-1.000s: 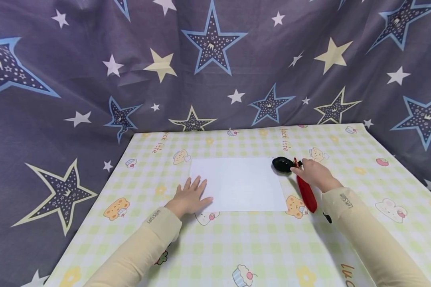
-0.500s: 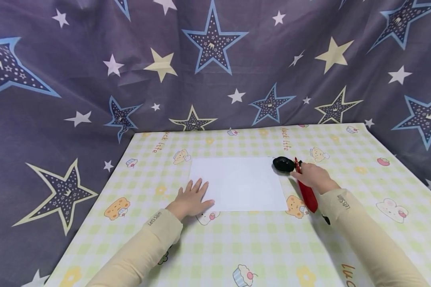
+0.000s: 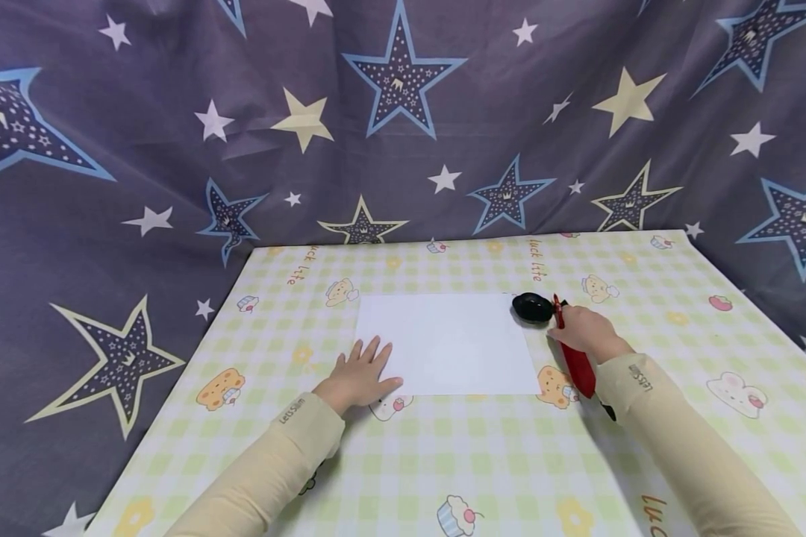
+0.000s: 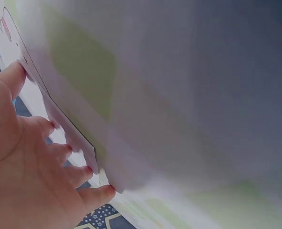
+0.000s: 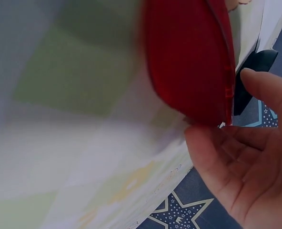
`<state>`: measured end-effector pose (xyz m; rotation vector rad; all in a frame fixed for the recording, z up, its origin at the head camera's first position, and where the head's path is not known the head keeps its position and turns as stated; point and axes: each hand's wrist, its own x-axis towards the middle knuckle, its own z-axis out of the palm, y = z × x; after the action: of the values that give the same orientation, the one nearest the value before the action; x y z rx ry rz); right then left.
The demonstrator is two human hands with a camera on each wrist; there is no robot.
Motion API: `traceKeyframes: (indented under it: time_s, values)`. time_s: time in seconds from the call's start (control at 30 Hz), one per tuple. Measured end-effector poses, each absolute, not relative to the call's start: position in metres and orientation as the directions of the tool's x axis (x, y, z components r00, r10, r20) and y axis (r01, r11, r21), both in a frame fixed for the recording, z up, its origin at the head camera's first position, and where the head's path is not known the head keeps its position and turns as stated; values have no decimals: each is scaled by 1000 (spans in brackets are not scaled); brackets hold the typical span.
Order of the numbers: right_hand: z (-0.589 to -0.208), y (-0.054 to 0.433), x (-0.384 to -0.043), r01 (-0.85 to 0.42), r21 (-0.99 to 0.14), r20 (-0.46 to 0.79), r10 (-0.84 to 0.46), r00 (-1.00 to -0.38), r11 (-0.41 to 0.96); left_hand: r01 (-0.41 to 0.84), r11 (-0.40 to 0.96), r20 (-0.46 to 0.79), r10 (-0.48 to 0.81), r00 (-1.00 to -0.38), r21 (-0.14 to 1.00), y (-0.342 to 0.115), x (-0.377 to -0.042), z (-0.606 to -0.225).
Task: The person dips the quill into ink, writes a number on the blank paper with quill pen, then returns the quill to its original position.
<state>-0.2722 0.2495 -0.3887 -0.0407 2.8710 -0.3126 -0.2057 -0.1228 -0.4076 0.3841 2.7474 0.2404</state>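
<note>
A sheet of white paper (image 3: 450, 343) lies on the checked table cover. My left hand (image 3: 356, 377) rests open with spread fingers on its left edge; the left wrist view shows those fingertips (image 4: 103, 193) along the edge of the surface. My right hand (image 3: 587, 332) holds a long, glossy red object (image 3: 578, 369) right of the sheet, fingers (image 5: 203, 148) at its far end and thumb on the other side. The kind of this object cannot be told. Beside the thumb, a shiny black oval object (image 3: 532, 307) sits at the paper's far right corner.
A small black tip (image 3: 608, 410) shows beside the right sleeve. The table cover (image 3: 510, 462) carries printed cupcakes, flowers and animals. A dark curtain (image 3: 269, 74) with stars hangs behind the table's back edge.
My right thumb has moved slightly away from the black oval and down along the red object, whose far end has turned a little. The left hand has shifted slightly nearer.
</note>
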Motion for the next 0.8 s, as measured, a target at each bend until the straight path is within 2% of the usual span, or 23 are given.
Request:
traceKeyframes:
  time_s: [0.4, 0.8]
  values:
    - [-388, 247, -270, 0, -218, -246, -55, -968, 976, 238, 937, -307, 312, -899, 255, -123, -214, -417]
    - [-387, 249, -271, 27, -260, -266, -44, -963, 965, 220, 945, -327, 294, -898, 244, -116, -204, -399]
